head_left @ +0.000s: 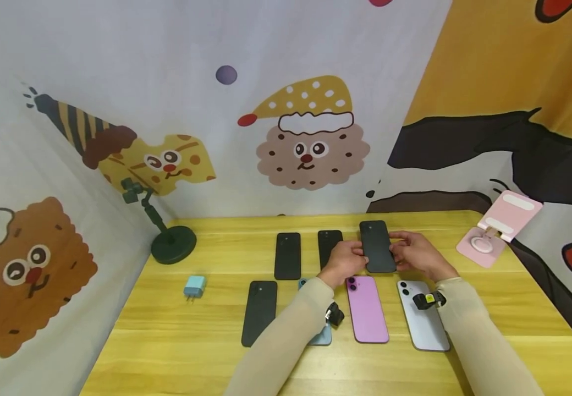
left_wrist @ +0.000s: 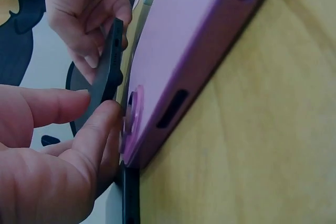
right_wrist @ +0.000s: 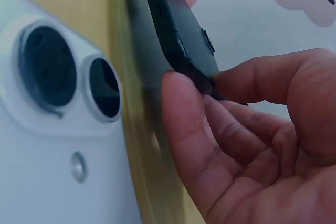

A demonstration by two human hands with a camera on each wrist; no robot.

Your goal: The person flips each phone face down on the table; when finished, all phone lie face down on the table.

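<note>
Head view: black phone (head_left: 378,246) pinched by left hand (head_left: 346,259) and right hand (head_left: 413,253), above pink phone (head_left: 367,309) and white phone (head_left: 423,314).

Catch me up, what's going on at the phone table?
A person holds a black phone between both hands, left hand and right hand pinching its edges, lifted just above the table. Two more black phones lie in the back row. In the front row are another black one, a pink phone and a white phone, all face down. A pink stand sits at the right.
</note>
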